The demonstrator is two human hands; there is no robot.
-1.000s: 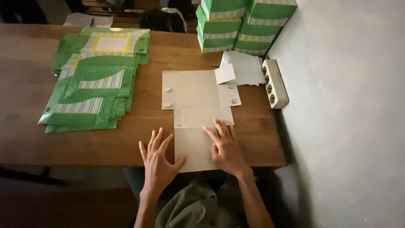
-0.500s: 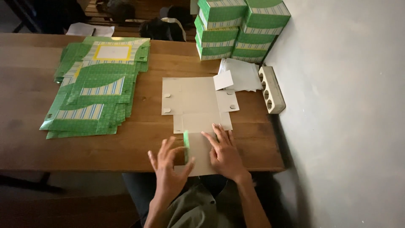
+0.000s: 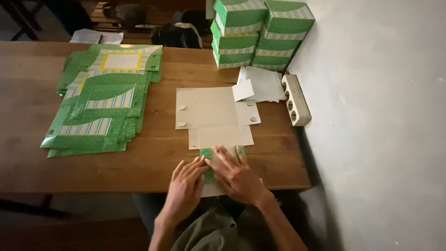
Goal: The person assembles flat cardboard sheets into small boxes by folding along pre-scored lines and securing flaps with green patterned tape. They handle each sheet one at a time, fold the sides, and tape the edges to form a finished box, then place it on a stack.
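Note:
A flat, unfolded cardboard box blank [image 3: 211,118] lies plain side up on the wooden table [image 3: 153,162], near its front edge. Its nearest flap is folded over, showing a green patterned strip [image 3: 207,163]. My left hand [image 3: 185,189] presses flat on the left part of that fold, fingers spread. My right hand [image 3: 237,175] lies flat on the folded flap just to the right, fingers pointing away from me. Neither hand grips anything; both only press down on the card.
A pile of flat green striped box blanks [image 3: 104,104] lies at the left. Several folded green boxes [image 3: 260,32] are stacked at the back right by the wall. White papers [image 3: 262,83] and a white power strip [image 3: 295,100] lie beside the wall.
The near flap of the blank has been folded up and over, exposing its green printed side. Both hands have moved closer together onto the fold.

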